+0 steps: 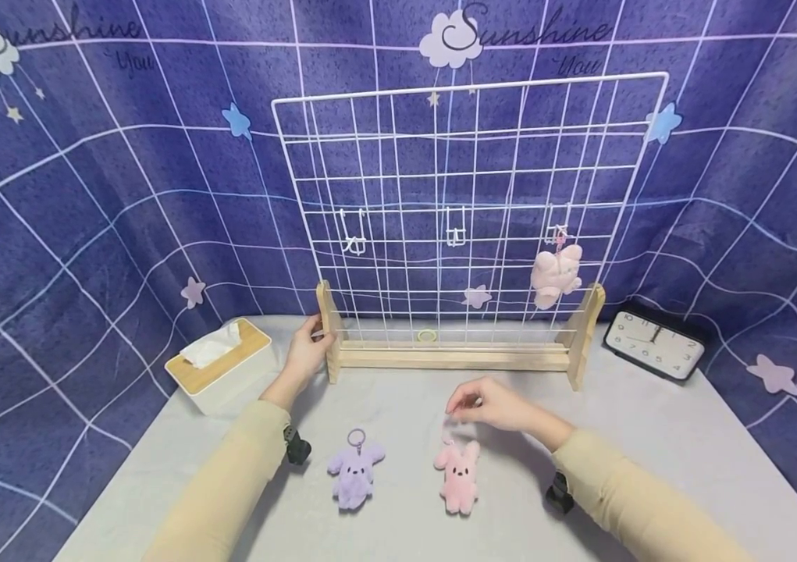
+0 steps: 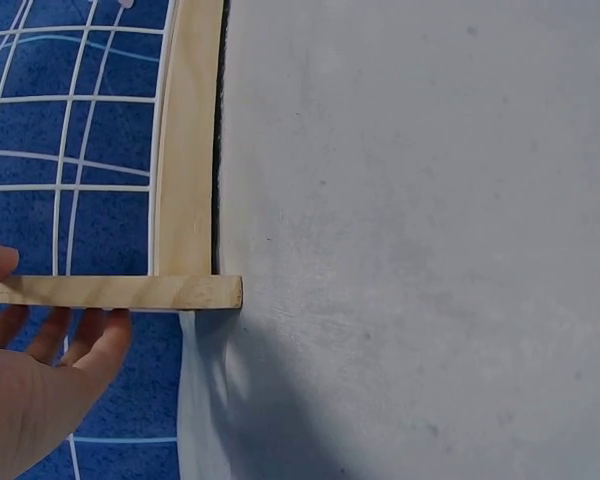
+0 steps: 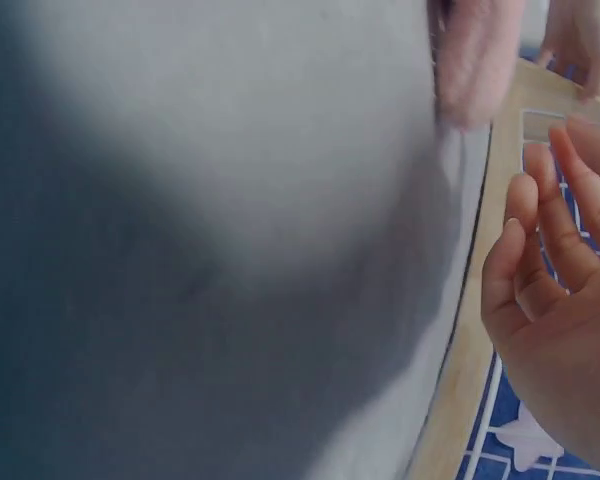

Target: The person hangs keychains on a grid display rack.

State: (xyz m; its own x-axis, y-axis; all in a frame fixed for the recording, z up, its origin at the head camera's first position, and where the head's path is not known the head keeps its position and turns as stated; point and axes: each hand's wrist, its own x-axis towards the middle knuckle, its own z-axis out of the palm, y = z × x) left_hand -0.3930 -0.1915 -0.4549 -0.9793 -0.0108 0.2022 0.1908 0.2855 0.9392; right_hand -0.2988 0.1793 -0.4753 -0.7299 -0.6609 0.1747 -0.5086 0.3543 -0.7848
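My left hand grips the left wooden upright of a white wire grid rack, thumb on one face and fingers on the other. My right hand pinches the thin pink strap of a pink plush bunny keychain between thumb and fingertips; the ring is hidden. The bunny is below the fingers, and whether it touches the table cannot be told. A purple plush keychain with a metal ring lies left of it. Another pink plush hangs from the rack's right hook.
Two more white hooks, a left one and a middle one, sit on the grid with nothing hanging. A tissue box stands left of the rack, a black-framed clock right. Behind is a blue patterned curtain.
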